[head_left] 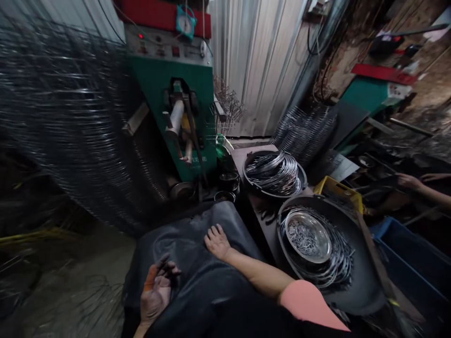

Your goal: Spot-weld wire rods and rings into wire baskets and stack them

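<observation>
Corrugated metal wall (260, 61) behind, and both hands are empty on the black apron (190, 239)!
Right hand (217, 241) lies flat, fingers spread, nearer the steel bowl (326, 234) of wire pieces, off to its right inside the black tub (364, 286); left hand (157, 293) sits palm-up, loosely curled, farther off.

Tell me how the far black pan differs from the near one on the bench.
The far pan looks smaller than the near pan. The far pan holds only a heap of wire coils, while the near pan also holds a steel bowl of small wire pieces, ringed by coils. Both are round and black.
</observation>
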`<state>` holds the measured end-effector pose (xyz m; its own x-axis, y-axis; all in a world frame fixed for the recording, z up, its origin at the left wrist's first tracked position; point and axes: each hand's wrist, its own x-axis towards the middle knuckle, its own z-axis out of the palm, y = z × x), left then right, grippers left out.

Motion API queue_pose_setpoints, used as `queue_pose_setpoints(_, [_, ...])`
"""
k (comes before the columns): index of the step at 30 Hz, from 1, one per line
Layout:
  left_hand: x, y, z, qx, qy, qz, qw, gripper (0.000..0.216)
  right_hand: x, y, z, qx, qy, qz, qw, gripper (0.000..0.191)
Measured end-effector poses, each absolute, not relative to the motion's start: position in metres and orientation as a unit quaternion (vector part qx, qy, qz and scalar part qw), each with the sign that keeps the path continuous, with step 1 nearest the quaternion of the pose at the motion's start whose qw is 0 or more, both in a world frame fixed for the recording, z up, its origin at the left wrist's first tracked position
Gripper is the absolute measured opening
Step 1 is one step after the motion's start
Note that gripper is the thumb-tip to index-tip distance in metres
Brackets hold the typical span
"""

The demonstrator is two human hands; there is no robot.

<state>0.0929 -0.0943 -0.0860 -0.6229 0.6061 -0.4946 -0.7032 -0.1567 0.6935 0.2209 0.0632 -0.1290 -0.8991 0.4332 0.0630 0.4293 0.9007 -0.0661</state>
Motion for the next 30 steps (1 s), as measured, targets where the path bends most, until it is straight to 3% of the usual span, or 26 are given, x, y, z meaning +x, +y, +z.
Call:
queue_pose_setpoints(16, [0.072,-0.106,-0.079,-0.160,0.414,0.755,0.483,0.036,0.233,0.079,-0.103,-0.322,-0.936,0.116,0.081,0.026])
queue_pose_setpoints(25, [0.041,-0.070,-0.061,-0.188,0.452,0.693,0.529,0.023,0.211,0.168,-0.085,-0.361,-0.925,0.081,0.085,0.036])
queue_pose_setpoints(30, [-0.044,-0.016,-0.011,-0.080,0.583,0.703,0.400,0.022,0.189,0.219,-0.113,-0.296,-0.949,0.042,0.101,0.036])
